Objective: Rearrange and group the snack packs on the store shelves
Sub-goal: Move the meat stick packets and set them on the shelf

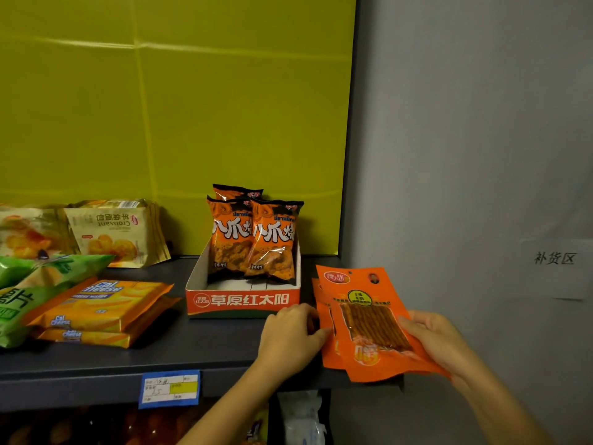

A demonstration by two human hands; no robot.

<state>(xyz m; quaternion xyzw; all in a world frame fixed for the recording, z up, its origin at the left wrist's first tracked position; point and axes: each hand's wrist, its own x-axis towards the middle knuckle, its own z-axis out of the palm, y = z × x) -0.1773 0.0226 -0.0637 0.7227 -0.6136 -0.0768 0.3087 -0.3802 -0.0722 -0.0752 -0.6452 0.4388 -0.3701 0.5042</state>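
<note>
Shelf [205,348]: dark grey, flat, matte; yellow-green creased panel [179,91] behind it, grey wall [465,123] to the right w/ a paper sign [555,268]. Blue price tag [169,388] on shelf's front edge.

Left end: green chip bags [29,284], glossy, lying flat; beside them 2 stacked orange Cal Cheese wafer packs [99,303], foil, rectangular. Back-left: pale croissant bags [118,232] leaning upright, print upside down.

Mid-shelf: red/white cardboard display box [244,300], open top, w/ 3 orange-black puffed snack bags [253,239] standing at its back.

Right front corner: your stack of orange snack packs [365,319], flat, glossy plastic, clear window showing thin brown sticks. Stack fanned a bit, lower edge overhangs shelf's front edge.

Your left hand [288,338] is pressed against stack's left edge, fingers curled. Right hand [439,342] grips stack's right edge, thumb on top. Hands apart, stack between them.
</note>
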